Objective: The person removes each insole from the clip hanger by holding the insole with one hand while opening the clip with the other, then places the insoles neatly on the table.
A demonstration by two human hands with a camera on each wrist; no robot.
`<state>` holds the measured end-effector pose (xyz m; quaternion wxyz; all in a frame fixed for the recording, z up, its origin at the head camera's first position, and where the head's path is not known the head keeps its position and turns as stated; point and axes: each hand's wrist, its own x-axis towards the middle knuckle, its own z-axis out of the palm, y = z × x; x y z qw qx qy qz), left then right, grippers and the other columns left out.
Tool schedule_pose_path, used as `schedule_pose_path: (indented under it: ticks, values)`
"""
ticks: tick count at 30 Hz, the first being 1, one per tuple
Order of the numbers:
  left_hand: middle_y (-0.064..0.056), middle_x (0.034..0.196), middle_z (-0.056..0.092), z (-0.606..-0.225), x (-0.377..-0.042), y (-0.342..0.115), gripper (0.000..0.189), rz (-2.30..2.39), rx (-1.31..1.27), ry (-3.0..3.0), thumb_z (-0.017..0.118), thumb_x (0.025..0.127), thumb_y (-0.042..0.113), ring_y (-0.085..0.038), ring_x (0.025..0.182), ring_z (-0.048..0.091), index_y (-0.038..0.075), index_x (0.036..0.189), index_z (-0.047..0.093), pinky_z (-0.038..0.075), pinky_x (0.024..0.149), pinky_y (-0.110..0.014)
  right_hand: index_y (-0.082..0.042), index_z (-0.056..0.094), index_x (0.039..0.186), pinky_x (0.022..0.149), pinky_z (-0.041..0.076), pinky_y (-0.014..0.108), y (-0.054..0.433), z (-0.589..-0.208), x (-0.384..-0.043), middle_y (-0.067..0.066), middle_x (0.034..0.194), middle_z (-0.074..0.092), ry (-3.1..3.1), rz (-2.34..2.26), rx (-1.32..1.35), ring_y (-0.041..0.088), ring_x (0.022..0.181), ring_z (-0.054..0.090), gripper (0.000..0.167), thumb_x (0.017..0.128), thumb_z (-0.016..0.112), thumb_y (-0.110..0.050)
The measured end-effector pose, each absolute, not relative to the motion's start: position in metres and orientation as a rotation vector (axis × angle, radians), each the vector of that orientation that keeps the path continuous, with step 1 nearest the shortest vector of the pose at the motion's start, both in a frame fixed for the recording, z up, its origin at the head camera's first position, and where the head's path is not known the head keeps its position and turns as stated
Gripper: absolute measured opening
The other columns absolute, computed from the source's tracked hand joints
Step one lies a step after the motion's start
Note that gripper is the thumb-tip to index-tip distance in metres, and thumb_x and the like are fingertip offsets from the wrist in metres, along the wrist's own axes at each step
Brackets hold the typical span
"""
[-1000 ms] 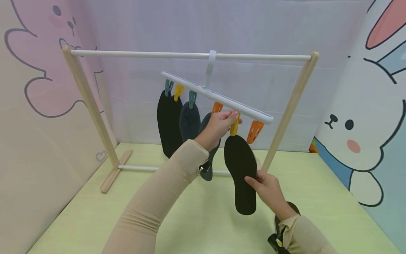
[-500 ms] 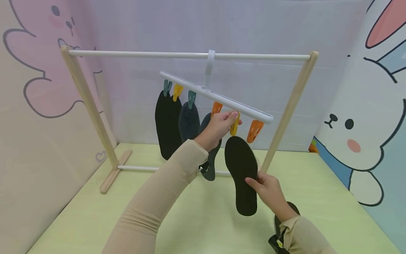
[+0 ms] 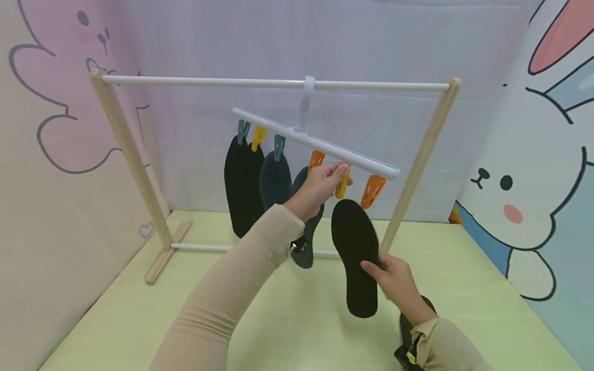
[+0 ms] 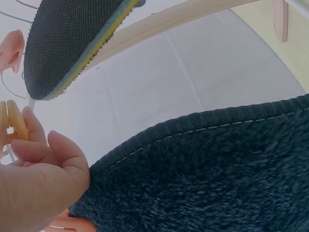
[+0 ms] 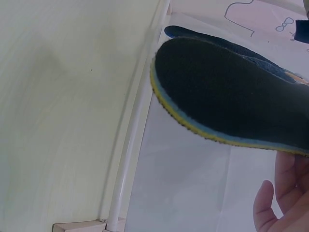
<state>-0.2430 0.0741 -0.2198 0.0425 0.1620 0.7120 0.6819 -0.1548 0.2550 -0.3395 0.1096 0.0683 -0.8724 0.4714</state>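
Note:
My left hand [image 3: 320, 185] pinches a yellow clothespin [image 3: 342, 184] that hangs from the white clip hanger [image 3: 320, 143]. A black insole [image 3: 357, 257] is held upright by its right edge between the thumb and fingers of my right hand [image 3: 394, 278]. Its rounded top lies just below the clothespin's tip. In the left wrist view the insole's yellow and blue edge layers show. Beside my left hand hangs a fuzzy dark blue insole [image 4: 207, 169] under an orange clothespin [image 3: 317, 158], partly hidden by my wrist. Another orange clothespin [image 3: 373, 191] hangs at the hanger's right end.
The hanger hooks over the top bar [image 3: 204, 81] of a wooden rack. More insoles, including a black one [image 3: 241, 185] and a blue-grey one [image 3: 275, 180], hang at left from clothespins. Another dark insole [image 3: 406, 324] lies on the table [image 3: 287, 319] under my right forearm.
The insole in my right hand has shifted slightly right and down, so a narrow gap shows under the yellow clothespin. My left hand keeps its pinch there; the head view has tilted a little.

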Motion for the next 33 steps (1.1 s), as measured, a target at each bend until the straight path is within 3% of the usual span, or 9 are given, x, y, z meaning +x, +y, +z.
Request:
schedule_pose_path:
  ticks: [7, 15, 27, 33]
  values:
    - [-0.009, 0.101, 0.063, -0.220, -0.241, 0.072, 0.035, 2.081, 0.502, 2.172, 0.046, 0.102, 0.027, -0.018, 0.103, 0.052, -0.001, 0.119, 0.061, 0.040, 0.099, -0.041, 0.005, 0.067, 0.085, 0.052, 0.034, 0.024, 0.255, -0.339, -0.152, 0.004, 0.062, 0.057, -2.562, 1.397, 0.183, 0.009, 0.053, 0.043, 0.011, 0.087, 0.069, -0.005]
    - [-0.007, 0.098, 0.063, -0.224, -0.242, 0.072, 0.035, 2.077, 0.520, 2.176, 0.046, 0.102, 0.027, -0.015, 0.092, 0.050, -0.001, 0.115, 0.062, 0.041, 0.083, -0.032, 0.005, 0.067, 0.086, 0.051, 0.036, 0.024, 0.257, -0.343, -0.151, 0.004, 0.063, 0.058, -2.582, 1.376, 0.168, 0.009, 0.052, 0.044, 0.011, 0.087, 0.069, -0.006]
    - [-0.009, 0.097, 0.062, -0.223, -0.242, 0.072, 0.034, 2.085, 0.527, 2.187, 0.047, 0.102, 0.026, -0.017, 0.095, 0.050, -0.003, 0.114, 0.062, 0.038, 0.093, -0.039, 0.006, 0.069, 0.094, 0.070, 0.051, 0.026, 0.264, -0.353, -0.149, 0.013, 0.084, 0.071, -2.623, 1.334, 0.135, 0.013, 0.077, 0.066, 0.013, 0.088, 0.068, -0.006]
    - [-0.007, 0.096, 0.063, -0.226, -0.245, 0.072, 0.034, 2.082, 0.511, 2.193, 0.047, 0.102, 0.027, -0.016, 0.094, 0.050, -0.001, 0.113, 0.062, 0.037, 0.092, -0.038, 0.002, 0.068, 0.085, 0.065, 0.048, 0.026, 0.270, -0.356, -0.149, 0.008, 0.076, 0.070, -2.665, 1.260, 0.114, 0.010, 0.069, 0.059, 0.011, 0.088, 0.069, -0.009]
